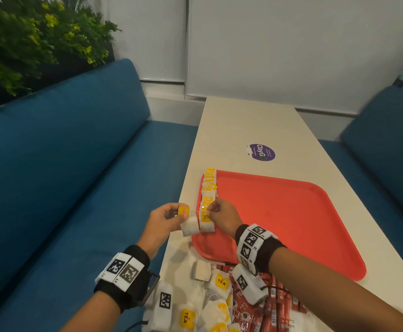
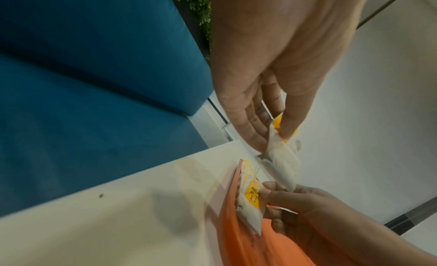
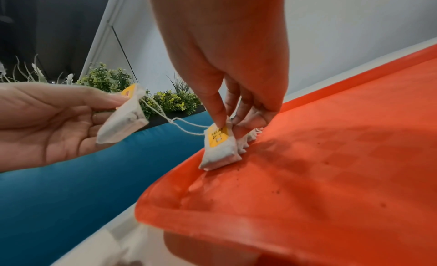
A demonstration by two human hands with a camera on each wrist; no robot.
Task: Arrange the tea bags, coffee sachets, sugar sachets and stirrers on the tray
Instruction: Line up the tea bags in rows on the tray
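Observation:
An orange-red tray (image 1: 291,219) lies on the white table. A row of tea bags (image 1: 209,188) with yellow tags runs along its left rim. My right hand (image 1: 216,209) pinches the top of the nearest tea bag (image 1: 206,222) (image 3: 220,148) in that row, standing it on the tray (image 3: 331,157). My left hand (image 1: 169,215) holds another tea bag (image 1: 189,225) (image 2: 281,157) just left of the tray, thumb on its yellow tag (image 1: 183,210). A white string (image 3: 179,124) joins the two bags. Loose tea bags (image 1: 221,281) and red sachets (image 1: 277,305) lie heaped near me.
A blue sofa seat (image 1: 75,188) lies to the left of the table and another blue seat (image 1: 387,144) to the right. A purple sticker (image 1: 260,152) sits on the table (image 1: 255,121) beyond the tray. Green plants (image 1: 32,37) stand behind the left sofa.

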